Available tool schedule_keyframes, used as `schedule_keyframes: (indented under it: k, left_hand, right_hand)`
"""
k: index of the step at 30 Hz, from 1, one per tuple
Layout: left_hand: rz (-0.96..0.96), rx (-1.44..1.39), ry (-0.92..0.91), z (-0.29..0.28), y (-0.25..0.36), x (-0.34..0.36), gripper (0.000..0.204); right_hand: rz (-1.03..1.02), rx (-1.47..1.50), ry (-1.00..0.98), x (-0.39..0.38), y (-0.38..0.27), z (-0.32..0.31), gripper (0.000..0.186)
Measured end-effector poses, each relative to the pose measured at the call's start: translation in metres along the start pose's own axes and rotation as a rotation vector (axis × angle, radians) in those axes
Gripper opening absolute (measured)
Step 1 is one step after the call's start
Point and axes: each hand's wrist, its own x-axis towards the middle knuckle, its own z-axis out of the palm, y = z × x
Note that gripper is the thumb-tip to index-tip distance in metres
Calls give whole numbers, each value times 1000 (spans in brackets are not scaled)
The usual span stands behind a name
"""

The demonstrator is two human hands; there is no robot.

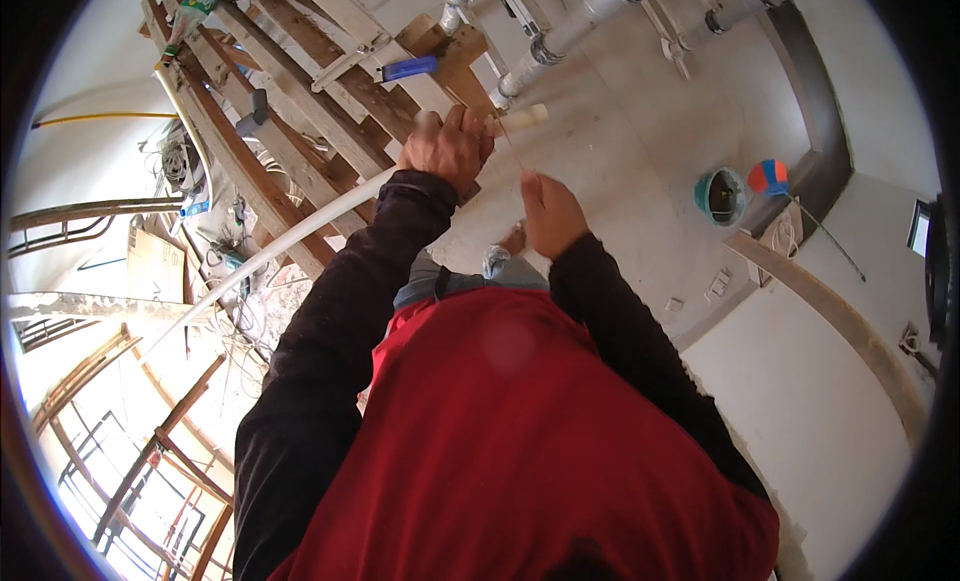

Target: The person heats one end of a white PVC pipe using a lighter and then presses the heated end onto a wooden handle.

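My left hand is closed round a long white pipe over the timber rack. The pipe runs from the lower left up to the hand. A pale cylindrical end sticks out beyond the fingers; I cannot tell whether it is the same pipe. My right hand is closed, thumb up, just right of and below the left. Its fingers pinch a thin reddish cord or wire that stretches up to the pale end. A blue-handled object lies on the boards just beyond my left hand.
Long wooden boards fill the upper left, with a grey pipe fitting and a plastic bottle on them. Large pipes stand at the top. At right are a teal bucket and an orange-and-blue round object.
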Motion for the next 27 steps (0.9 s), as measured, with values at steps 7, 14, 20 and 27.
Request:
schedule_keyframes:
  k: [7,14,20,27]
  left_hand:
    - [15,25,28,3,1,2,19]
    - [53,10,44,-1,3,4,19]
    - [44,13,65,6,0,1,20]
    - [26,28,54,4,3,2,20]
  right_hand:
    - [10,29,19,2,-1,1,47]
    - [5,40,48,34,-6,7,46]
    - [25,19,6,-1,-9,-3,46]
    - [42,24,-34,-9,4,-1,47]
